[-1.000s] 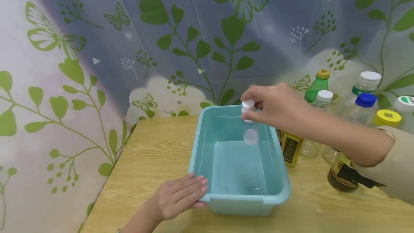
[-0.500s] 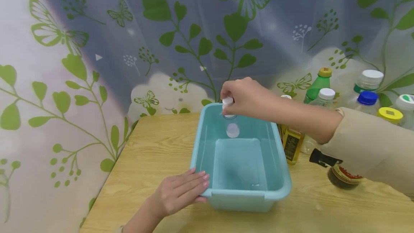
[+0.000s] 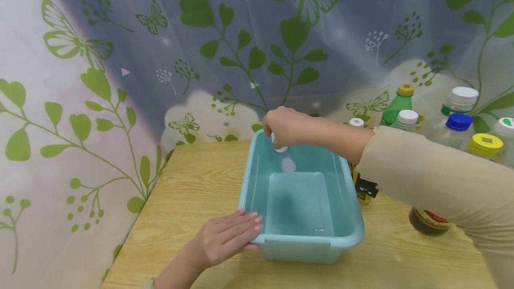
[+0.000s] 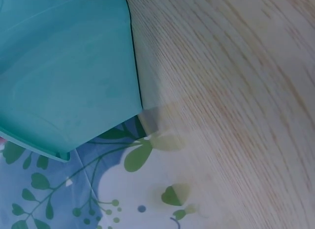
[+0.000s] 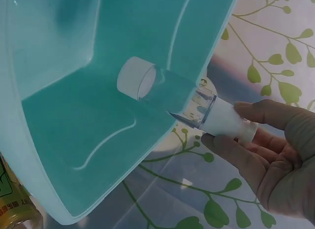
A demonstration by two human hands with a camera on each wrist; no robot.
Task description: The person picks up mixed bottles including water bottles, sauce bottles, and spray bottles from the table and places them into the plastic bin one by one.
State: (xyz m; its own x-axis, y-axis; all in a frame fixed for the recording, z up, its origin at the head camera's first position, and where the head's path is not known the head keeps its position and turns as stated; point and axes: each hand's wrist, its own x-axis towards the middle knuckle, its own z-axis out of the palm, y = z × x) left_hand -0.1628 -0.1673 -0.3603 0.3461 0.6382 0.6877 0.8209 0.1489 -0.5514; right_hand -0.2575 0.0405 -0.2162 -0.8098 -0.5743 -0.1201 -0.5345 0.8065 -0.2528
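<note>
My right hand (image 3: 286, 126) pinches a small clear bottle (image 3: 288, 165) by its white top, above the far left part of a teal plastic tub (image 3: 297, 252). In the right wrist view the thumb and fingers hold the white top (image 5: 224, 118), and the clear body ends in a whitish base (image 5: 135, 77). Whether the base touches the tub's inside, I cannot tell. My left hand (image 3: 229, 237) rests with straight fingers on the tub's near left rim. The left wrist view shows the tub's outer wall (image 4: 74, 76), not the hand's hold.
Right of the tub stand several bottles, among them a green one (image 3: 397, 108), one with a blue cap (image 3: 459, 122), one with a yellow cap (image 3: 485, 143) and a dark one (image 3: 429, 222). A patterned curtain (image 3: 225, 57) hangs behind the wooden table (image 3: 192, 182).
My right hand has carried the bottle left and slightly down, toward the far left of the tub. My left hand has stayed on the rim.
</note>
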